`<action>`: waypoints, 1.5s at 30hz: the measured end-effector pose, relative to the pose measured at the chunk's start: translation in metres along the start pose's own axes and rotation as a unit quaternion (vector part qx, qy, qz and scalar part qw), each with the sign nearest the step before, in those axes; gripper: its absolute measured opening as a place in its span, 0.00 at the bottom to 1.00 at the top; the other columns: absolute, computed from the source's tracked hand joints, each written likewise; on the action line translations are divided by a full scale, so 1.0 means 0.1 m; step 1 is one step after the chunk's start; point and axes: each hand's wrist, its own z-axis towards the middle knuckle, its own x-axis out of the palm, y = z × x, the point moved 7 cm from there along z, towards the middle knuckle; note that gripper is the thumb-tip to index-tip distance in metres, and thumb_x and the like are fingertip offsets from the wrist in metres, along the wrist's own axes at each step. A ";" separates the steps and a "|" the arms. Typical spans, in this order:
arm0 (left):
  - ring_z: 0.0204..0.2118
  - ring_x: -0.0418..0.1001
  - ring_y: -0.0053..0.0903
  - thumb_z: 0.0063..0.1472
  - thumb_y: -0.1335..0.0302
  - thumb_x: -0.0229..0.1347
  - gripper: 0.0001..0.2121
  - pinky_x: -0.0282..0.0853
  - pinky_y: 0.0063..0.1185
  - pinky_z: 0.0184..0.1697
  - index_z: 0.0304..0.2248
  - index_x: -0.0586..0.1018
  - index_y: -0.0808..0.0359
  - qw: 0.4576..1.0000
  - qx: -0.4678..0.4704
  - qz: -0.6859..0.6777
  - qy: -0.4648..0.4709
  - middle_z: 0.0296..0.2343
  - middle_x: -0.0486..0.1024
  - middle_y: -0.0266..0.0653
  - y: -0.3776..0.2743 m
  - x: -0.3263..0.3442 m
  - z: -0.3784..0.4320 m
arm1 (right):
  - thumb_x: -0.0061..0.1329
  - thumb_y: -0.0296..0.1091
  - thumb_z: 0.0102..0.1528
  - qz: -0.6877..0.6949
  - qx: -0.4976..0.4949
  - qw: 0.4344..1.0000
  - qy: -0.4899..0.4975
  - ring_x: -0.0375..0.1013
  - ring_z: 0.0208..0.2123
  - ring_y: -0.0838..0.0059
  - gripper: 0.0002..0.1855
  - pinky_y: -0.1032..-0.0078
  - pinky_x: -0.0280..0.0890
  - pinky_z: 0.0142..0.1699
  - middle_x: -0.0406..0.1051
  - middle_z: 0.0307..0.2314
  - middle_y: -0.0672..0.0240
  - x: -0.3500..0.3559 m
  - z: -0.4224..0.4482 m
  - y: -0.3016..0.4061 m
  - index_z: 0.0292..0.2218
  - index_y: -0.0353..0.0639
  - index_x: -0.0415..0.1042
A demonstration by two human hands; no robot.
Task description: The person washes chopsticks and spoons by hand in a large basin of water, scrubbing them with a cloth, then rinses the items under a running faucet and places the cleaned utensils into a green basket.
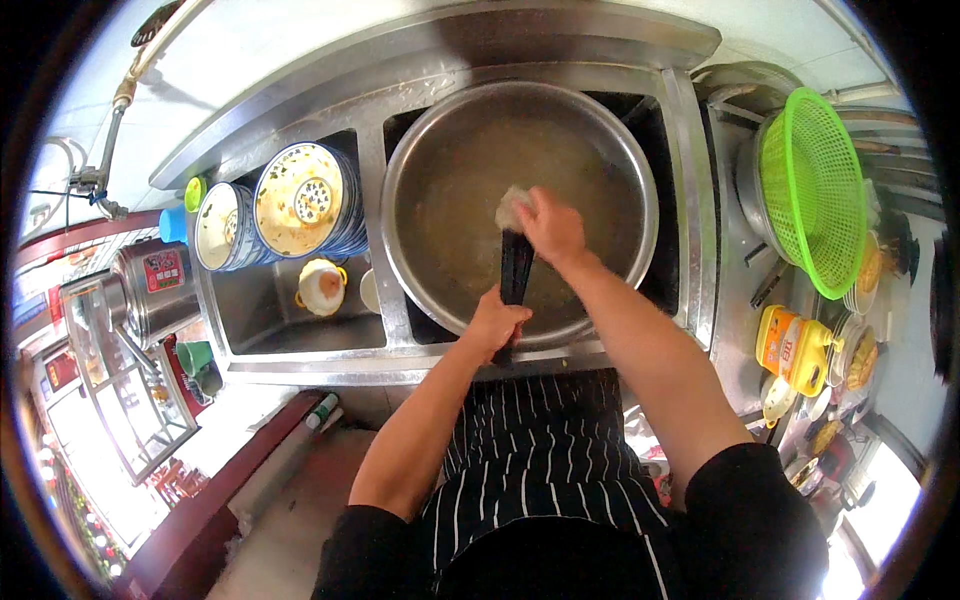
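Observation:
My left hand (496,322) is closed around the lower part of a bundle of dark, slim sticks, which look like black chopsticks (516,266). Against their far end, my right hand (553,229) grips a pale, crumpled scrubbing pad or cloth (513,208). Both hands are above a wide, round stainless-steel basin (405,259) that holds cloudy brownish water (457,172). The basin sits over the right bay of a steel sink unit (300,369). My right fingers partly cover the pad, so its exact kind is unclear.
Stacked patterned bowls (300,199) and a second stack (219,225) stand in the left bay, near a small yellow-handled bowl (322,287). A green plastic colander (814,187) and a yellow jug (795,349) are at right. A wall pipe (112,139) hangs at upper left.

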 end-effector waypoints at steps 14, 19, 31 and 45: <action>0.39 0.75 0.44 0.55 0.72 0.57 0.46 0.69 0.31 0.43 0.64 0.37 0.64 0.954 0.212 0.164 -0.136 0.39 0.74 0.54 -0.01 0.03 0.08 | 0.57 0.53 0.52 0.468 0.254 0.797 0.286 0.74 0.30 0.76 0.25 0.75 0.66 0.34 0.75 0.28 0.62 0.64 -0.86 0.11 0.32 0.33 0.76; 0.44 0.72 0.41 0.55 0.68 0.59 0.42 0.68 0.30 0.47 0.63 0.48 0.66 0.875 0.137 0.449 -0.121 0.47 0.69 0.51 -0.83 0.01 -0.57 | 0.52 0.36 0.51 0.298 0.188 0.890 0.289 0.75 0.24 0.69 0.13 0.71 0.68 0.30 0.73 0.20 0.62 0.22 -0.49 -0.04 0.33 0.34 0.73; 0.29 0.77 0.36 0.47 0.70 0.58 0.15 0.71 0.31 0.34 0.33 0.77 0.69 0.818 0.085 0.567 0.049 0.26 0.77 0.49 -0.61 -0.33 -0.19 | 0.53 0.32 0.45 -0.121 -0.292 0.817 0.482 0.74 0.37 0.50 0.16 0.58 0.69 0.39 0.75 0.32 0.55 -0.03 -0.71 0.90 0.38 0.42 0.72; 0.23 0.75 0.27 0.53 0.76 0.56 0.14 0.73 0.24 0.29 0.40 0.75 0.72 0.990 -0.066 -0.115 0.042 0.23 0.76 0.42 0.01 -0.40 -0.26 | 0.59 0.41 0.48 -0.235 -0.157 0.952 0.117 0.56 0.59 0.50 0.43 0.55 0.58 0.58 0.53 0.59 0.54 -0.25 0.15 -0.21 0.61 0.57 0.53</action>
